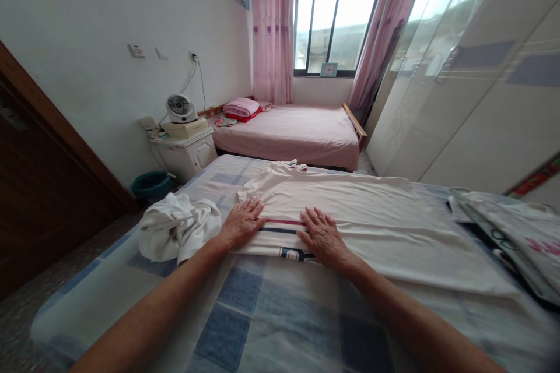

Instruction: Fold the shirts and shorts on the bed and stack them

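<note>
A white shirt (371, 210) with red and dark blue stripes lies spread across a bed with a blue checked sheet (271, 320). My left hand (242, 222) rests flat on the shirt's near left part, fingers stretched out. My right hand (321, 234) lies flat beside it on the striped area, fingers also spread. Neither hand holds anything. A crumpled white garment (177, 227) lies just left of my left hand.
Folded patterned clothes (511, 239) lie at the bed's right edge. Beyond stand a pink bed (293, 134) under the window, a white nightstand (190, 154) with a small fan (181, 108), a teal bin (151, 185), and a white wardrobe (481, 99) on the right.
</note>
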